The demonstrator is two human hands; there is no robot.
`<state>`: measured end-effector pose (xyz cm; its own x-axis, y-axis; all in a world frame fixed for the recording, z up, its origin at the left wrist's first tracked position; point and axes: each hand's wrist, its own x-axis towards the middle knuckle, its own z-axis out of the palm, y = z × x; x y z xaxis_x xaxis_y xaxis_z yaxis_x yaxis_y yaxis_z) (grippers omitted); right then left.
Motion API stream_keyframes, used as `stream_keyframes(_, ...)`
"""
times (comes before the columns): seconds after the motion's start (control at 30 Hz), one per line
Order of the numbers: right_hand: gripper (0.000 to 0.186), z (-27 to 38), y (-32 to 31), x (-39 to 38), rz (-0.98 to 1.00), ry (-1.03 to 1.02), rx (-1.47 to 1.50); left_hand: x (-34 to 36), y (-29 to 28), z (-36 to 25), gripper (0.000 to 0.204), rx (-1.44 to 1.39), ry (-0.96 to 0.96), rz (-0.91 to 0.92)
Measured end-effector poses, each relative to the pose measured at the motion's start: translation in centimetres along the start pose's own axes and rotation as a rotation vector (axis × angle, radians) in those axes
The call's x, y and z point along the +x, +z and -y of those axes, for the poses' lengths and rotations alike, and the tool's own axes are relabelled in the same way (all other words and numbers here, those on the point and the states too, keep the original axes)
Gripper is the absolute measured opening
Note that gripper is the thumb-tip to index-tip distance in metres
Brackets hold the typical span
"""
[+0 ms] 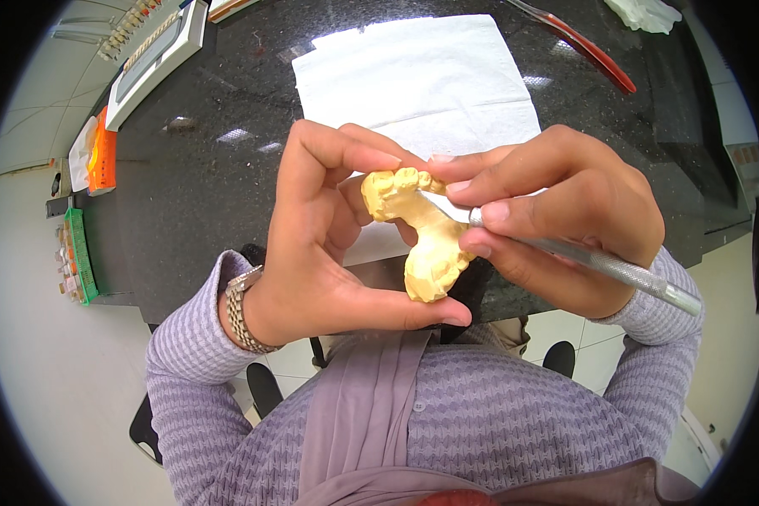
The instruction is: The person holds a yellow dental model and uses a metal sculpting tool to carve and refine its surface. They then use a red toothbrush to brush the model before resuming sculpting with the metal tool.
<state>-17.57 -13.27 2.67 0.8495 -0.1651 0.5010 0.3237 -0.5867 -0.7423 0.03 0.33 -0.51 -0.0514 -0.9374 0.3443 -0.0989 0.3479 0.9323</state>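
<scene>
A yellow plaster dental model (437, 239), shaped like a horseshoe arch with teeth along its outer edge, is held up above the near edge of the dark table. My left hand (312, 228) grips it from the left, thumb under its lower end and fingers behind its upper end. In my right hand (565, 211) is a craft knife (620, 268) with a silvery knurled metal handle, pinched like a pen. Its blade lies against the inner side of the arch, near the upper teeth. The right fingertips also touch the model's right edge.
White paper sheets (413, 80) lie on the black speckled table (202, 181) beyond my hands. A red-handled tool (594, 59) lies at the far right, near crumpled white plastic (645, 13). Along the left stand a grey-white tray (156, 63), an orange tissue pack (103, 156) and a green basket (79, 257).
</scene>
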Motion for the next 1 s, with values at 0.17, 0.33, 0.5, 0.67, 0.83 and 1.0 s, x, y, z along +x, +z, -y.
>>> stream_keyframes(0.17,0.035,0.0,0.18,-0.06,-0.002,-0.015,-0.004,-0.05,-0.02,0.11,0.096,-0.014,0.026,0.007)
stream_keyframes(0.33,0.036,0.0,0.25,-0.16,-0.016,-0.018,-0.013,-0.01,0.05,0.21,0.098,-0.049,0.039,0.017)
stream_keyframes(0.5,0.036,0.1,0.26,-0.02,-0.008,-0.016,-0.007,-0.1,0.04,0.06,0.099,-0.046,0.045,0.031)
stream_keyframes(0.67,0.034,0.14,0.16,-0.04,0.001,-0.012,0.0,-0.16,0.16,0.1,0.101,-0.058,0.06,0.038)
stream_keyframes(0.83,0.033,0.22,-0.01,-0.05,0.008,-0.022,0.023,-0.12,0.29,-0.04,0.103,-0.058,0.068,0.034)
stream_keyframes(1.0,0.033,0.07,0.04,-0.28,-0.001,-0.033,0.045,-0.03,0.34,-0.06,0.104,-0.042,0.085,0.034)
